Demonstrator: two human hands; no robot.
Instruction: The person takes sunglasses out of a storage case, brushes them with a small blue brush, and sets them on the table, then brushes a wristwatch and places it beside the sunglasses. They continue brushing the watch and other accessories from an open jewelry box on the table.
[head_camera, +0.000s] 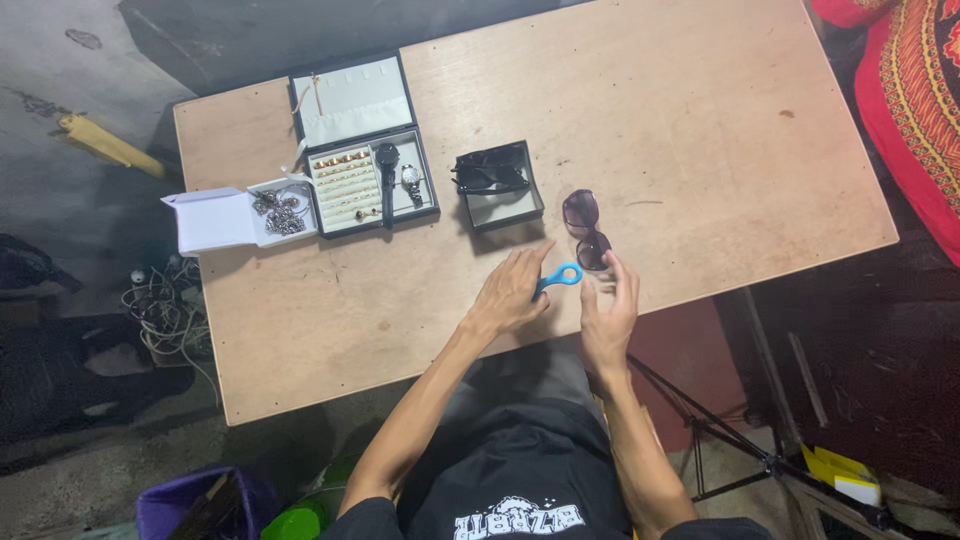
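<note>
**Two hands and a little blue ring**

The person is standing at a wooden table (700, 120). The left hand (510, 290) is holding a small blue tool with a ring end (560, 278); its fingers are curled around the handle. The right hand (610, 310) is hovering just beside the ring with its fingers loosely spread, and I cannot tell if it is touching anything.

Dark glasses (586, 228) are lying just behind the blue tool, close to the table's near edge. A bump from a hand could be pushing them off, and the shiny lenses might be scratching.

Further left of the glasses, a small black box (497, 185) is holding more dark glasses. Beyond it, a padded black case (362, 150) is showing gold rings and watches, and a white box (235, 217) is holding tangled silver chains.
</note>
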